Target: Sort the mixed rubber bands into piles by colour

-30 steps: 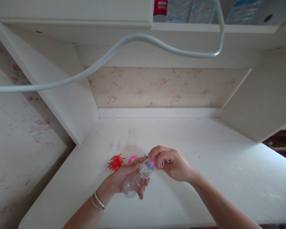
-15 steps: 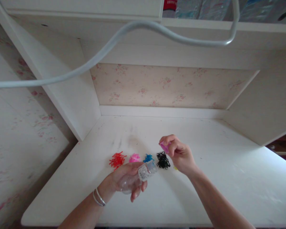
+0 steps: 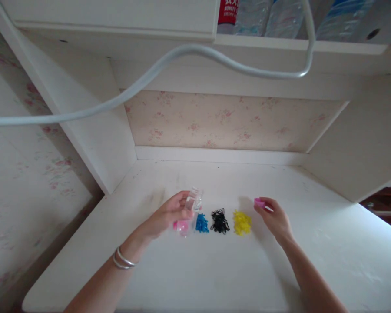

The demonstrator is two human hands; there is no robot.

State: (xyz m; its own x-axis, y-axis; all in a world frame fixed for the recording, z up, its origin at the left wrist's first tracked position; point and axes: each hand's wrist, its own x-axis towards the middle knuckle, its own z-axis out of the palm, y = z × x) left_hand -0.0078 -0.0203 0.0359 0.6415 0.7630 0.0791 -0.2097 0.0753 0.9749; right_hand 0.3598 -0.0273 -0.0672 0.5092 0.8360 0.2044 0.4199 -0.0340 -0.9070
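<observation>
My left hand is closed round a small clear plastic bottle, held upright over the pink pile of tiny rubber bands on the white desk. My right hand pinches the bottle's pink cap just above the desk, to the right of the piles. In a row between the hands lie a blue pile, a black pile and a yellow pile. The red pile is hidden behind my left hand.
A grey cable hangs across the view in front of the upper shelf, which holds plastic bottles. White side panels wall in the desk alcove; floral wallpaper backs it.
My left hand has turned the bottle upright and carried it up over the pink pile. My right hand has moved right with the cap, down near the desk; the yellow pile now shows.
</observation>
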